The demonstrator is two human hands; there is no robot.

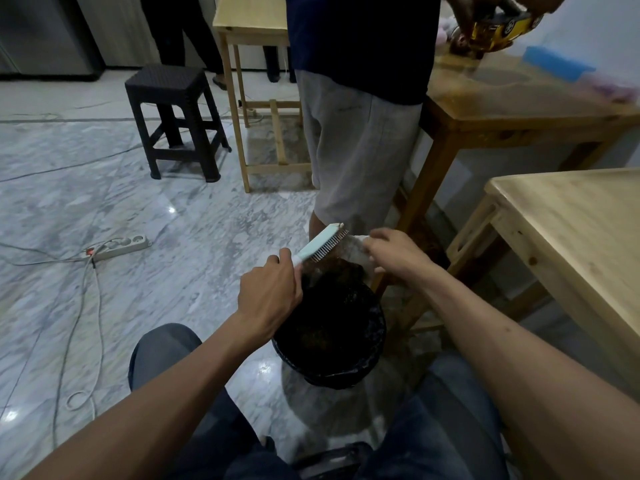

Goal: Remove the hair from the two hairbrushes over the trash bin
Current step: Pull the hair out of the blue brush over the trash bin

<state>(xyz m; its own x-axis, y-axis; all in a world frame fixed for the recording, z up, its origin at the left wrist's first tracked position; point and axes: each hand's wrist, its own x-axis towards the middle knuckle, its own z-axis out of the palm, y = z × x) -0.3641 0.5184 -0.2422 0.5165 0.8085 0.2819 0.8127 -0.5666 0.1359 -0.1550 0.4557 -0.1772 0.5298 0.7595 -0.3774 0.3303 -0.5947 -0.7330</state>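
Head view: left hand grips the brush handle above the bin, while right hand pinches hair off the bristles. Best to pull along the bristles, staying above the bin so the clump drops in.

Floor's glossy grey-white marble with light glare spots and cables running to a white power strip. There's a black plastic stool toward the back, a tall pale wood table behind it, plus a light wood surface on the right.
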